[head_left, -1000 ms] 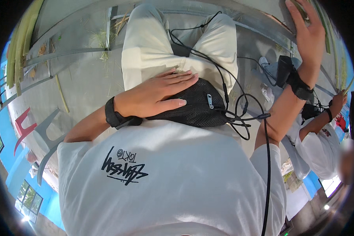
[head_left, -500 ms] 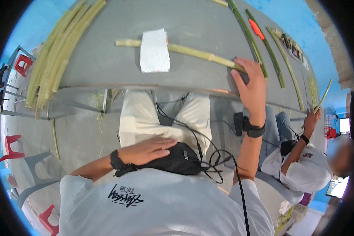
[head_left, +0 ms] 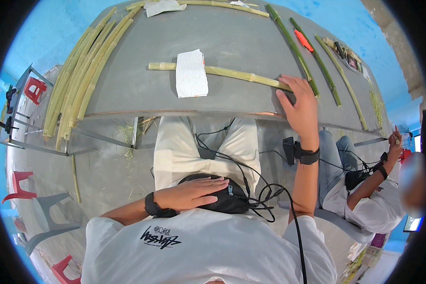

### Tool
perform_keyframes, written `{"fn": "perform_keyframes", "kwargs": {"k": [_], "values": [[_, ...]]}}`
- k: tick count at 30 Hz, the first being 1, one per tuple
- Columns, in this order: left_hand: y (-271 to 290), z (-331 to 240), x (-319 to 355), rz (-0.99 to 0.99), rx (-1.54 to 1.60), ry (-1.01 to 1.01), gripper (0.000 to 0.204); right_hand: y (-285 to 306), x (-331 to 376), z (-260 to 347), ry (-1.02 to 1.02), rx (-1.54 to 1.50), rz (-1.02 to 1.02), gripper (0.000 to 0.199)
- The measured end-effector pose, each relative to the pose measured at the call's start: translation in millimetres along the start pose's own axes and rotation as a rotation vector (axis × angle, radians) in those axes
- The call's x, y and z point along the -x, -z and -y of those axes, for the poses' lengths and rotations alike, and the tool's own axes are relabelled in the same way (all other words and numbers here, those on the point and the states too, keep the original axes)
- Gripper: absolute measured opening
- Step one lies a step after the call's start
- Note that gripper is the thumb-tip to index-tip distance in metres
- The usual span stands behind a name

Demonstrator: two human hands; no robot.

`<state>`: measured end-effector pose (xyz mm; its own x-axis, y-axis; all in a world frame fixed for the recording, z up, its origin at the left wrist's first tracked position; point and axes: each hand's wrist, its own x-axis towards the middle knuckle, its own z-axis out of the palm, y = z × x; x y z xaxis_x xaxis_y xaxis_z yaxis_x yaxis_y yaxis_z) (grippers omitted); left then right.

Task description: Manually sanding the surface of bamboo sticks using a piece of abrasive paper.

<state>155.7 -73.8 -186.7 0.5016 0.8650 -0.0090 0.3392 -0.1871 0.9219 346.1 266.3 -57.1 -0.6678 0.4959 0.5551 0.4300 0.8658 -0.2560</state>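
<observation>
My right hand (head_left: 302,111) rests on the table (head_left: 142,94), its fingers over the right end of a peeled pale-green bamboo stick (head_left: 241,76) and its thumb spread apart. A folded white paper towel (head_left: 191,78) lies across that stick, left of its middle. My left hand (head_left: 189,193) lies flat on a black waist bag (head_left: 225,202) in my lap, fingers stretched out, holding nothing. Just beyond my right hand are two darker green bamboo sticks (head_left: 293,47); an orange-red object (head_left: 303,41) lies on one of them.
Several long pale bamboo sticks (head_left: 87,71) overhang the table's left edge. More sticks and crumpled paper (head_left: 163,7) lie at the far edge. Black cables (head_left: 270,189) loop beside my lap. At right sits a co-worker (head_left: 371,208) with one hand raised. Chairs (head_left: 47,213) stand at left.
My view has shifted, bringing more of the table's far side in. Both my hands keep their places. The co-worker's hand no longer shows the long stick and is raised farther right.
</observation>
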Motion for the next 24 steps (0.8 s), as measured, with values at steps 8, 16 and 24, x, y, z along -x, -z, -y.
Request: {"fn": "perform_keyframes", "kwargs": {"k": [8, 16, 24], "values": [[2.6, -6.5, 3.2, 0.022, -0.040, 0.019, 0.069, -0.4, -1.0, 2.8, 0.006, 0.003, 0.001, 0.034], [10.7, -15.9, 0.3, 0.083, -0.048, 0.139, 0.074, -1.8, -0.1, -0.9, 0.025, 0.014, -0.001, 0.035], [88.7, -79.4, 13.6, -0.437, -0.454, -0.099, 0.023, 30.9, -12.4, 6.8, 0.154, -0.386, -0.133, 0.032]]}}
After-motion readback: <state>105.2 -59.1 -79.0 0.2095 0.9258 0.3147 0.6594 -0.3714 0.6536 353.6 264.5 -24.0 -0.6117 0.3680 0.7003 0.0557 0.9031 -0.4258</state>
